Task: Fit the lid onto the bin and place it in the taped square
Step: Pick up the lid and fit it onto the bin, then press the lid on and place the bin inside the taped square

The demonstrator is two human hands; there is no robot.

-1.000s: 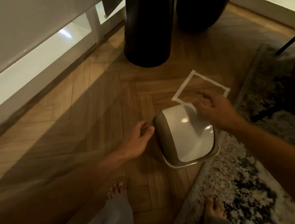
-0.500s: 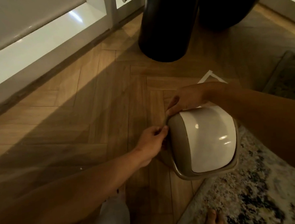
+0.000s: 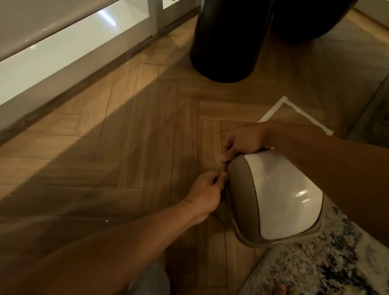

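Since a second ago, both hands have closed in on the lid's near-left edge, the right hand crossing over from the far side. Bin (image 3: pixel 239 218) with its domed white-and-taupe lid (image 3: pixel 284 193) stands on the wooden floor (image 3: pixel 124 158), at the rug's (image 3: pixel 316 266) edge, just short of the taped square (image 3: pixel 286 106). Left hand (image 3: pixel 204 195) pinches the lid's taupe rim from the left; right hand (image 3: pixel 244 140) grips the same rim at its far corner. Two dark rounded legs (image 3: pixel 228 33) stand beyond the square, near a white cabinet (image 3: pixel 39 55).
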